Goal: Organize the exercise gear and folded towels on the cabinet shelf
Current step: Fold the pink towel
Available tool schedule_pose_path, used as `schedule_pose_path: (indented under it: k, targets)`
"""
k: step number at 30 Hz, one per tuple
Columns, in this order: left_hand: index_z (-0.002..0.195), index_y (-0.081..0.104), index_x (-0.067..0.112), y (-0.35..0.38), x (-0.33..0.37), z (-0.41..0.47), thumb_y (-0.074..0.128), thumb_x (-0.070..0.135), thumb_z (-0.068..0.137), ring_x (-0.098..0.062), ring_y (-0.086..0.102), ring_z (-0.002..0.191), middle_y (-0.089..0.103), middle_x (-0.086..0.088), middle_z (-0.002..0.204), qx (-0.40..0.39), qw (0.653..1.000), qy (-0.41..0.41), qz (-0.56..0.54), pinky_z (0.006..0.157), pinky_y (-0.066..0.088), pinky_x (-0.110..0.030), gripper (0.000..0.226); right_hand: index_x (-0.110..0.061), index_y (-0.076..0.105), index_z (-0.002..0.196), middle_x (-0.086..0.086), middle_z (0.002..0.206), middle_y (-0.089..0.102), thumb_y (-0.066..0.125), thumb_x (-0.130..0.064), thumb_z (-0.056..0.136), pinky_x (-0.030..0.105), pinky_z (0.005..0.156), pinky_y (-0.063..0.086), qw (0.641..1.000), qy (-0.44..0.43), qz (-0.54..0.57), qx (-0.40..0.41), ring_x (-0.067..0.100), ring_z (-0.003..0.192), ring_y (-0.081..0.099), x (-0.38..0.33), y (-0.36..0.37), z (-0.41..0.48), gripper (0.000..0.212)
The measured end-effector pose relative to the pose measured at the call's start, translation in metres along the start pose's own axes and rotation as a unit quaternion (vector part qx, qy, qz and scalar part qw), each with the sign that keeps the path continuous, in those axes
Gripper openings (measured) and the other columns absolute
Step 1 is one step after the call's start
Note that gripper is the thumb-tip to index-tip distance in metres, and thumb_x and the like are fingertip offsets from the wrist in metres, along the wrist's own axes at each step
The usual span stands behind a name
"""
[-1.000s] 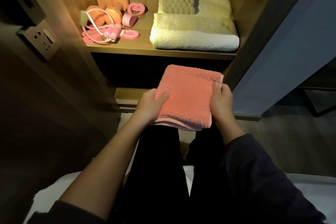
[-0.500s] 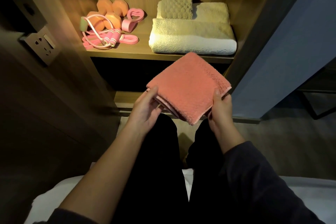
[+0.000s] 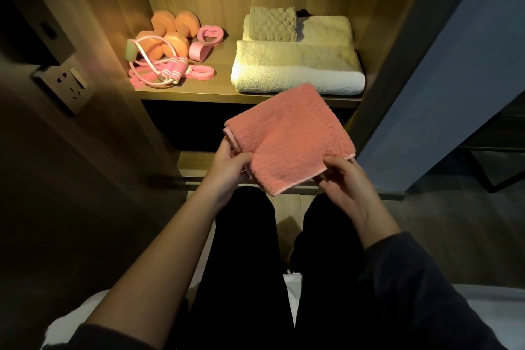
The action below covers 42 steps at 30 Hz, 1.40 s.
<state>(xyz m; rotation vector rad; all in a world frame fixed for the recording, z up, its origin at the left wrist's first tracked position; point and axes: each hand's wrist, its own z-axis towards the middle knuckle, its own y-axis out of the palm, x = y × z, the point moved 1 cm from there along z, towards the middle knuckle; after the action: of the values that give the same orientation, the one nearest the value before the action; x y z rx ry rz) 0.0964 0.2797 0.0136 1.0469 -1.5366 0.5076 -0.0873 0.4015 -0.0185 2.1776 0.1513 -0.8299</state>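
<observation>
**While both hands pinch its near edges, the pink towel hangs just short of the shelf**

Where the left fingers [image 3: 226, 150] curl round the layered left edge and the right fingers [image 3: 333, 164] clamp the near right edge, thumb on top and the rest beneath, the pink towel [image 3: 289, 139] is held in the air between them. It sits cornerwise, near corner pointing at the person and far corner reaching toward the shelf [image 3: 221, 91]. Whether that far corner is over the shelf lip or just short of it cannot be told.

The towel looks plush, light and limp. It is neither fragile nor slippery, but it has no stiffness of its own. Its layers show as pale trim at the left edge and would likely slide apart if it were lifted by one corner. The safest hold is probably along the folded edge with fingers spread underneath, so the stack travels flat.

The left hand [image 3: 230, 165] and right hand [image 3: 345, 180] are apart, one at each side of the towel, above dark-clad legs.

On the shelf beyond, a folded white towel [image 3: 298, 71] fills the right half, with a small checked cloth [image 3: 272, 24] on its rear part. Orange dumbbells [image 3: 167, 35] and a pink rope [image 3: 170, 72] crowd the left half. The top of the white towel looks the likeliest landing place.
</observation>
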Motion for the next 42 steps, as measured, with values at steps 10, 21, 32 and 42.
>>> schedule_pose_path:
  k: [10,21,32,42]
  targets:
    - [0.115,0.060,0.012,-0.008,0.011,0.000,0.047,0.044,0.100,-0.026,0.072,0.085,0.072,-0.010,0.099,0.036,0.975,-0.170,-0.140,0.066,0.060,-0.042,0.038,-0.027,0.068,0.068,0.001,0.109,0.069,0.058,-0.007,0.088,0.038,0.084,0.055,0.921,-0.207,-0.295,-0.144,0.026,0.105,0.063,-0.011,0.006,-0.015,0.030]
    - [0.121,0.054,0.008,-0.008,0.017,-0.001,0.058,0.007,0.093,-0.024,0.067,0.094,0.068,-0.013,0.103,0.062,0.980,-0.115,-0.152,0.067,0.057,-0.036,0.028,-0.023,0.060,0.128,0.007,0.120,0.061,0.054,-0.007,0.086,0.030,0.065,0.057,0.965,-0.043,-0.185,-0.180,0.018,0.091,0.066,-0.024,0.012,-0.025,0.045]
    - [0.109,0.064,0.016,-0.008,0.030,-0.006,0.070,0.023,0.085,-0.024,0.063,0.094,0.066,-0.008,0.104,-0.009,0.988,-0.153,-0.020,0.070,0.051,-0.036,0.027,-0.003,0.063,0.114,0.012,0.099,0.071,0.069,-0.018,0.079,0.033,0.065,0.058,0.931,0.205,-0.273,-0.132,0.022,0.084,0.071,-0.010,0.016,-0.021,0.039]
    - [0.090,0.058,0.033,0.005,0.011,0.010,0.050,0.050,0.095,-0.006,0.059,0.084,0.062,0.013,0.091,0.106,0.959,0.075,0.252,0.062,0.042,-0.025,0.020,-0.025,0.065,0.108,0.004,0.105,0.071,0.053,-0.053,0.093,0.036,0.076,0.054,0.942,-0.029,-0.332,-0.020,0.020,0.094,0.069,0.004,0.030,-0.014,0.034]
